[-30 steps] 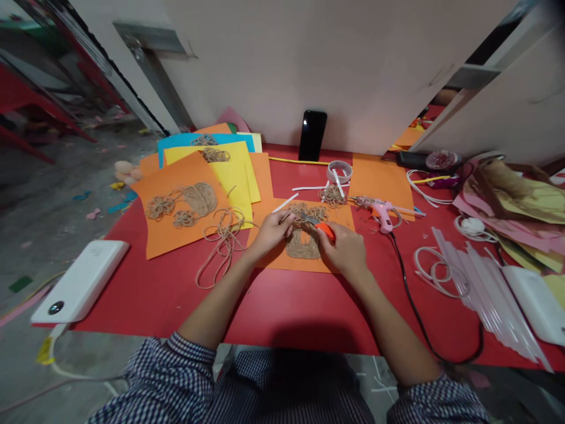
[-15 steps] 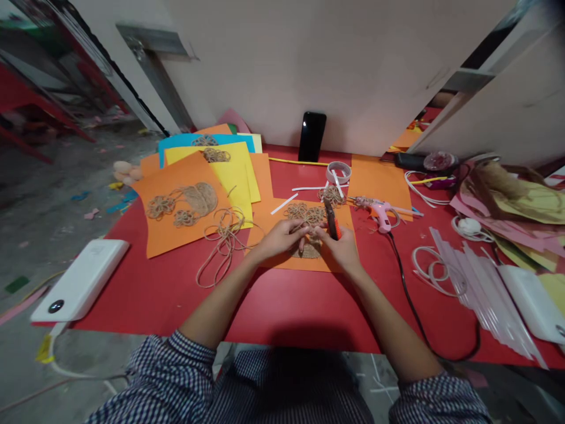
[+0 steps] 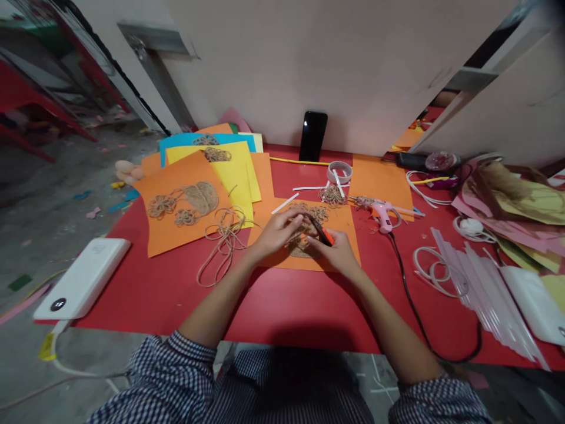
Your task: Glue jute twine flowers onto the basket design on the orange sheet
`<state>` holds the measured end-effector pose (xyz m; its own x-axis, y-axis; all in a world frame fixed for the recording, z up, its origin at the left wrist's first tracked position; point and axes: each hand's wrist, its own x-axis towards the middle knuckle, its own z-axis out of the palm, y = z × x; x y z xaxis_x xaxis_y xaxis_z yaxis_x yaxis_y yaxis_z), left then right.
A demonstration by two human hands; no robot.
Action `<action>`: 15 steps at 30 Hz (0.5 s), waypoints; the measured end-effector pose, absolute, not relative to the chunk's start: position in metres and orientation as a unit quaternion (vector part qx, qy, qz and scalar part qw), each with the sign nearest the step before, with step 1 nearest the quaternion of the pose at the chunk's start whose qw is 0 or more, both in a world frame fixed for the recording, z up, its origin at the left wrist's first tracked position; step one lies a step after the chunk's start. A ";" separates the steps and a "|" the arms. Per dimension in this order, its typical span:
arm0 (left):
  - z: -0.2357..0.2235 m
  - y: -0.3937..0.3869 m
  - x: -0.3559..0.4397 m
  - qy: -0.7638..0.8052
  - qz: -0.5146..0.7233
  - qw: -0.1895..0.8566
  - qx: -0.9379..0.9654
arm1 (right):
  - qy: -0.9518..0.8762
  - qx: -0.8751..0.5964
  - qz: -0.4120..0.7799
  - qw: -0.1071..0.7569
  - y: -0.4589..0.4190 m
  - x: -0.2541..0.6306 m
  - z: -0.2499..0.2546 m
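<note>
Head view: right hand (image 3: 338, 254) grips utility knife (image 3: 321, 231); left hand (image 3: 278, 232) pinches jute twine (image 3: 300, 247).

Red-topped worktable (image 3: 300, 312). Centre: orange card sheet (image 3: 339, 218) bearing jute-twine motifs. Left: overlapping orange, yellow and blue card sheets (image 3: 229, 171); loose jute twine (image 3: 223, 253); near-left white power bank (image 3: 82, 280). Far edge: black smartphone (image 3: 312, 136), propped upright; tape roll (image 3: 339, 172). Right: pink hot glue gun (image 3: 383, 215); clear glue sticks (image 3: 485, 288); black cable (image 3: 412, 288); stacked pink and yellow paper (image 3: 516, 218).
</note>
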<state>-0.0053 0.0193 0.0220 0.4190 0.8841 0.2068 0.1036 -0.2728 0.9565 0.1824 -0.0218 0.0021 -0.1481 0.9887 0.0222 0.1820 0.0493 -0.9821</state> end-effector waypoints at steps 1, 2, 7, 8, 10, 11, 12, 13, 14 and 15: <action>0.023 0.018 -0.004 0.351 0.379 0.491 0.702 | -0.593 -0.495 0.477 0.420 -0.022 0.182 0.003; 0.023 0.016 -0.002 0.348 0.356 0.492 0.714 | -0.594 -0.493 0.475 0.423 -0.022 0.182 0.004; 0.015 0.010 0.007 0.362 0.317 0.525 0.702 | -0.577 -0.507 0.448 0.457 -0.018 0.185 0.005; 0.012 0.009 0.008 0.359 0.317 0.570 0.668 | -0.572 -0.512 0.445 0.462 -0.018 0.186 0.004; 0.009 0.007 0.011 0.336 0.309 0.669 0.587 | -0.562 -0.521 0.440 0.469 -0.017 0.188 0.003; 0.008 0.007 0.011 0.321 0.301 0.706 0.555 | -0.559 -0.523 0.438 0.471 -0.016 0.188 0.003; 0.008 0.006 0.011 0.308 0.293 0.729 0.536 | -0.557 -0.524 0.436 0.474 -0.016 0.189 0.002; 0.008 0.006 0.010 0.298 0.286 0.742 0.528 | -0.556 -0.524 0.435 0.477 -0.016 0.190 0.001; 0.008 0.006 0.008 0.289 0.280 0.750 0.525 | -0.558 -0.523 0.433 0.477 -0.015 0.190 0.000; 0.009 0.006 0.007 0.282 0.276 0.756 0.522 | -0.560 -0.523 0.432 0.475 -0.015 0.191 -0.001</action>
<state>0.0067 0.0064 0.0094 0.6887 0.7116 -0.1390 -0.1216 0.3023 0.9454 0.1907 -0.0148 -0.0013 -0.0006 0.9967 0.0807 0.1764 0.0796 -0.9811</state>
